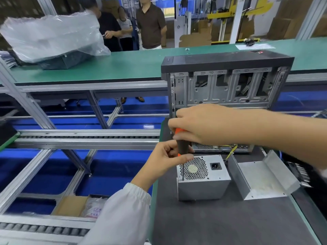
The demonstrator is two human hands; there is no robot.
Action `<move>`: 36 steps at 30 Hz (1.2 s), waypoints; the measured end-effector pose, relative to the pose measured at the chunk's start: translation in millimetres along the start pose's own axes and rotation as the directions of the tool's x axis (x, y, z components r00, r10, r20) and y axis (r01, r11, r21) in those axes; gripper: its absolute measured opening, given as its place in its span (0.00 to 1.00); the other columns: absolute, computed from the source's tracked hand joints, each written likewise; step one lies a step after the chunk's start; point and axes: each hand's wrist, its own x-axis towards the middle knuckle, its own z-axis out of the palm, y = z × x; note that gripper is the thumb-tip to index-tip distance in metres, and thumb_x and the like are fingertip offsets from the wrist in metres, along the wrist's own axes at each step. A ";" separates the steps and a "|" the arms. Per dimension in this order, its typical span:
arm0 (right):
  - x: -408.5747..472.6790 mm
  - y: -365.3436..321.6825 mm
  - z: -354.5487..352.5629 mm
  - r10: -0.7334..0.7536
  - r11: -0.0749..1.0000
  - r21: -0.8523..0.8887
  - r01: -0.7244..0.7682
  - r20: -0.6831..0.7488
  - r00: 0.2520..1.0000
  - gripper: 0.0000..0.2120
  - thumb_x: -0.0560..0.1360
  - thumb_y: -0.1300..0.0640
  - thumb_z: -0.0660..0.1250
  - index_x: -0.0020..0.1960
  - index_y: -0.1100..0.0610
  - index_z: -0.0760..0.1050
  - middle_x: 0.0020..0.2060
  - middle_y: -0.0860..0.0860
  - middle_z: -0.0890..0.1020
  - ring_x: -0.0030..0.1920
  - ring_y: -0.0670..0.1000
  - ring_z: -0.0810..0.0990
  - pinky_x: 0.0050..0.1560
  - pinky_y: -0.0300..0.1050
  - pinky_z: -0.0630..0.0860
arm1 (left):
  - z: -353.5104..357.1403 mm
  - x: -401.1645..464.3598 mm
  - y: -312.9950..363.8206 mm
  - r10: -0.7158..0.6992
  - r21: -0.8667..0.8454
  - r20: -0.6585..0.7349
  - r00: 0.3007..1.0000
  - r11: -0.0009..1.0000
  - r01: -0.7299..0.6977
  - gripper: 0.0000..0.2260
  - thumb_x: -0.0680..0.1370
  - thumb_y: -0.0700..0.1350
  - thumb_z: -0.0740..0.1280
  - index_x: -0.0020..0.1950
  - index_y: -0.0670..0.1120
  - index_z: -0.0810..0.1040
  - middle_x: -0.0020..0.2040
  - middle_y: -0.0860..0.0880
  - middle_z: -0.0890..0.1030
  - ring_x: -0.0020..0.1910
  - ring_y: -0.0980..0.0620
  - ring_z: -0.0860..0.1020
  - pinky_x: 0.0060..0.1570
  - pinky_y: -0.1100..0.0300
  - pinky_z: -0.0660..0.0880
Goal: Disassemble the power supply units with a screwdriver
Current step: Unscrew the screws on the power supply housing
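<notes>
A grey metal power supply unit (203, 183) stands on the dark mat with its fan grille and power socket facing up. An orange-and-black screwdriver (181, 149) stands upright over it, its tip at the unit's near-left top corner. My right hand (200, 124) grips the top of the handle from above. My left hand (168, 158) pinches the lower handle and shaft. A bent metal cover (263, 179) lies just right of the unit.
An open computer case (224, 85) stands behind the unit, a second opened unit with yellow wires (230, 147) at its foot. A plastic-wrapped box (58, 41) sits on the far green bench. People stand beyond it. A conveyor frame runs on the left.
</notes>
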 end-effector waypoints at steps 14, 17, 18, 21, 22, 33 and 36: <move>-1.2 14.6 -12.4 -0.055 0.978 0.209 0.003 0.243 0.968 0.07 0.79 0.48 0.62 0.54 0.48 0.67 0.49 0.47 0.73 0.49 0.50 0.73 0.48 0.48 0.71 | 0.9 10.5 11.0 0.023 0.076 0.061 0.998 0.997 -0.027 0.06 0.70 0.35 0.76 0.41 0.44 0.81 0.37 0.52 0.83 0.38 0.57 0.80 0.44 0.67 0.74; -1.8 14.7 -16.2 -0.080 0.951 0.308 0.003 0.238 0.968 0.16 0.76 0.42 0.65 0.59 0.47 0.68 0.49 0.45 0.73 0.49 0.48 0.73 0.49 0.47 0.72 | 4.2 12.6 12.1 0.014 0.106 0.064 0.998 0.994 -0.021 0.07 0.71 0.35 0.75 0.39 0.43 0.79 0.33 0.56 0.80 0.33 0.61 0.76 0.38 0.71 0.71; 0.1 9.9 -13.8 0.007 0.973 0.226 -0.054 0.204 0.979 0.21 0.74 0.36 0.62 0.57 0.50 0.68 0.45 0.47 0.74 0.44 0.49 0.74 0.43 0.48 0.72 | 5.1 13.3 11.4 0.019 0.123 0.063 0.998 0.992 -0.027 0.07 0.71 0.36 0.75 0.39 0.44 0.79 0.32 0.57 0.79 0.32 0.62 0.75 0.36 0.71 0.70; 6.7 -7.0 -2.9 0.178 0.968 -0.189 -0.167 0.042 0.983 0.24 0.77 0.34 0.51 0.46 0.56 0.66 0.31 0.50 0.64 0.28 0.48 0.64 0.26 0.43 0.60 | 6.9 14.3 10.9 0.046 0.111 0.029 0.999 0.993 -0.049 0.16 0.71 0.36 0.76 0.38 0.58 0.82 0.33 0.56 0.79 0.34 0.59 0.76 0.39 0.69 0.72; 8.5 -9.5 0.3 0.148 0.955 -0.262 -0.141 0.007 0.989 0.22 0.79 0.37 0.50 0.47 0.56 0.67 0.31 0.50 0.62 0.27 0.48 0.61 0.25 0.43 0.57 | 6.2 14.8 10.5 0.051 0.091 0.025 0.998 0.994 -0.053 0.16 0.70 0.35 0.76 0.38 0.57 0.82 0.34 0.54 0.79 0.34 0.58 0.76 0.39 0.68 0.73; 3.9 -7.7 -2.5 0.155 0.982 -0.116 -0.151 0.022 0.988 0.28 0.73 0.28 0.51 0.45 0.54 0.67 0.30 0.49 0.66 0.28 0.47 0.65 0.26 0.43 0.59 | 5.4 16.0 7.7 -0.004 0.123 0.035 0.999 0.992 0.000 0.10 0.71 0.37 0.77 0.36 0.48 0.79 0.34 0.53 0.80 0.35 0.59 0.77 0.39 0.66 0.73; 8.0 -5.7 0.0 0.079 0.992 -0.101 -0.076 0.022 0.997 0.19 0.79 0.37 0.52 0.47 0.53 0.64 0.32 0.48 0.66 0.33 0.53 0.70 0.30 0.46 0.63 | 7.1 17.5 8.6 -0.026 0.089 0.064 0.998 0.996 0.020 0.10 0.71 0.36 0.76 0.38 0.47 0.78 0.32 0.54 0.79 0.33 0.59 0.76 0.37 0.67 0.72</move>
